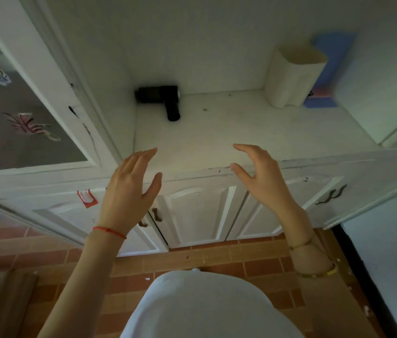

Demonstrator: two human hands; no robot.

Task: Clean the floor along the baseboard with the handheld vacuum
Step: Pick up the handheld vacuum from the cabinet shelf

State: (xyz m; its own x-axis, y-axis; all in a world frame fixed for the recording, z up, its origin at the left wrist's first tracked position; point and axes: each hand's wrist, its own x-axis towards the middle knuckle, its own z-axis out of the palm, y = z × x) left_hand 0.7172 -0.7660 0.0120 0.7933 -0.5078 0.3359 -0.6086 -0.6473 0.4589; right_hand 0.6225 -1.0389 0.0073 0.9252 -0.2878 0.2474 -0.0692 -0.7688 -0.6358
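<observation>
Vacuum [159, 97] far on surface [241, 132], likely light, rigid; best taken by handle. Left hand [129, 189], right hand [263, 176] empty, fingers apart.

No readable text anywhere. Red sticker [87, 197] on the cabinet [192, 215] front at 9 o'clock of frame centre has white marks, too blurred to read. Blue box [331, 69] at 2 o'clock shows a small dark mark on its lower edge, illegible. Vacuum [161, 98] at 12 o'clock carries no visible brand or label.
</observation>
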